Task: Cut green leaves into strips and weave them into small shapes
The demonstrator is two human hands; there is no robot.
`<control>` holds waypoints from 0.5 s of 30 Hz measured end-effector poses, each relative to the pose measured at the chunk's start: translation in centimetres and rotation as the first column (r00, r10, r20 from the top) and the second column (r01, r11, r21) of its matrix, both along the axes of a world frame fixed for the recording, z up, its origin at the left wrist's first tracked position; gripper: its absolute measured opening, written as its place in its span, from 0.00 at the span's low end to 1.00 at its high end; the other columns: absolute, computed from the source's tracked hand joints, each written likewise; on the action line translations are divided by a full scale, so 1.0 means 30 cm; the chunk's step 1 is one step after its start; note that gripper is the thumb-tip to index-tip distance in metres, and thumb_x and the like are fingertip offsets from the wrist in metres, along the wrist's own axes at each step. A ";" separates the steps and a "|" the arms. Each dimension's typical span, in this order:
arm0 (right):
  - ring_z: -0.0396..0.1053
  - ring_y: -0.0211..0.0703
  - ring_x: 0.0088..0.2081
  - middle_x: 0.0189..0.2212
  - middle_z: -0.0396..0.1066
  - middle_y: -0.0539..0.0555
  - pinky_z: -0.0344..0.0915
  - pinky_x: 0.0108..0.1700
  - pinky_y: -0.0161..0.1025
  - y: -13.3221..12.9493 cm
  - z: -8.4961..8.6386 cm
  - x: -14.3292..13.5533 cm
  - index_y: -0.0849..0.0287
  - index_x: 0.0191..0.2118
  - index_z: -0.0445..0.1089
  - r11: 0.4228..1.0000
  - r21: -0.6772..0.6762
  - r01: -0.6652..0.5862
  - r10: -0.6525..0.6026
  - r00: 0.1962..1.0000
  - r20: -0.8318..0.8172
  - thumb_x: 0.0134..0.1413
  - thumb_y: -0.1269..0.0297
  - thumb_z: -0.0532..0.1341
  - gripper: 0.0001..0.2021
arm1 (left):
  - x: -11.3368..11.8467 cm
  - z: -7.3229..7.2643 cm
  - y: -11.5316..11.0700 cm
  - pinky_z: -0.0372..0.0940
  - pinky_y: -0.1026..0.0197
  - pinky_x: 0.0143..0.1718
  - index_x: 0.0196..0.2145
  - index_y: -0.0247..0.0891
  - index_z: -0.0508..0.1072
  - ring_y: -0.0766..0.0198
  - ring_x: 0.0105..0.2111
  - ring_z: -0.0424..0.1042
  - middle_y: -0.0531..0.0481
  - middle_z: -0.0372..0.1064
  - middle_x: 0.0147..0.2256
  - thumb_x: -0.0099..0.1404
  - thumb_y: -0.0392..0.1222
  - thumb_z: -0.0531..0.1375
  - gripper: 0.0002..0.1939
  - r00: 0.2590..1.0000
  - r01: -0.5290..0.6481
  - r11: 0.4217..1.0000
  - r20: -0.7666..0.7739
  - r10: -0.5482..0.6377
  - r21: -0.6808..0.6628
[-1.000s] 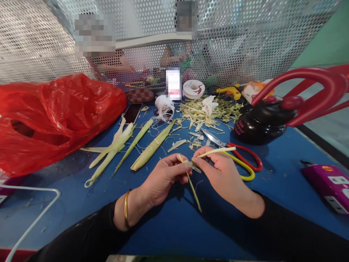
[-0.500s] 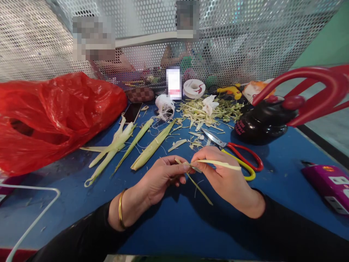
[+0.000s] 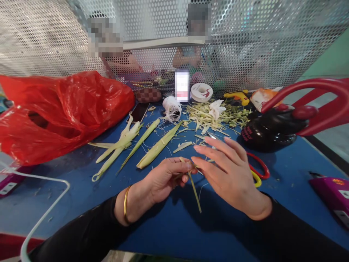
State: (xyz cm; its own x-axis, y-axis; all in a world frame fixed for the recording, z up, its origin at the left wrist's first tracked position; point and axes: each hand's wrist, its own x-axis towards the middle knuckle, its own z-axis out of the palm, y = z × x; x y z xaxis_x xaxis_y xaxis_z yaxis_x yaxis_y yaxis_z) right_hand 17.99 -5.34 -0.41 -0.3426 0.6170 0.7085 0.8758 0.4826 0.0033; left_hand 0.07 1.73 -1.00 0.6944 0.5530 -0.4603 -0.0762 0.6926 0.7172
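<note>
My left hand (image 3: 170,178) pinches a thin green-yellow husk strip (image 3: 195,193), whose loose end hangs down toward the table. Just right of it, my right hand (image 3: 226,173) has its fingers spread, with its fingertips close to the strip; its back hides part of the scissors. Red and yellow scissor handles (image 3: 262,165) show beyond that hand. Several pale green corn husks (image 3: 159,145) lie on the blue table left of centre. A fine thread dangles beside the strip.
A red plastic bag (image 3: 68,112) fills the left side. Behind are a dark phone (image 3: 139,112), white thread (image 3: 172,108), a ribbon spool (image 3: 201,92) and husk scraps (image 3: 201,116). A black bottle (image 3: 268,131) stands right, a purple power strip (image 3: 331,193) nearer.
My right hand has opened and its fingers have spread away from the pinch. The hanging strip has swung more upright. The whole view has shifted slightly.
</note>
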 end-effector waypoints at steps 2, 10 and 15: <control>0.71 0.46 0.50 0.39 0.78 0.52 0.49 0.63 0.53 0.008 -0.009 0.005 0.57 0.40 0.72 0.993 -0.095 -0.064 0.063 0.998 -0.011 0.60 0.75 0.59 0.07 | 0.001 0.001 -0.001 0.59 0.73 0.21 0.29 0.33 0.77 0.77 0.19 0.64 0.52 0.72 0.26 0.53 0.37 0.68 0.06 0.999 0.035 0.999 0.001 -0.035 -0.009; 0.71 0.37 0.31 0.29 0.75 0.51 0.58 0.56 0.49 0.016 0.008 0.028 0.59 0.35 0.72 0.949 -0.205 -0.241 0.212 0.965 -0.154 0.60 0.76 0.58 0.08 | -0.013 0.013 0.002 0.60 0.73 0.21 0.29 0.32 0.75 0.76 0.18 0.64 0.51 0.72 0.27 0.53 0.37 0.69 0.07 0.992 0.120 0.993 -0.042 -0.121 -0.017; 0.69 0.37 0.29 0.26 0.72 0.50 0.59 0.53 0.47 0.004 0.022 0.026 0.60 0.33 0.72 0.927 -0.243 -0.286 0.223 0.941 -0.255 0.60 0.74 0.58 0.07 | -0.018 0.006 0.003 0.62 0.71 0.23 0.30 0.33 0.74 0.76 0.20 0.65 0.50 0.73 0.29 0.53 0.41 0.70 0.11 0.985 0.170 0.984 -0.054 -0.167 0.058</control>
State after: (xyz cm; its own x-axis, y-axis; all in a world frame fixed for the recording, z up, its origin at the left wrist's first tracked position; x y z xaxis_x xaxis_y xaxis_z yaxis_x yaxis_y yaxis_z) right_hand 18.76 -5.23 0.25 -0.3692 0.7090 0.6008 0.6867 0.6438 -0.3377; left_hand -0.48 1.81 -0.82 0.7577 0.4589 -0.4641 0.0736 0.6465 0.7594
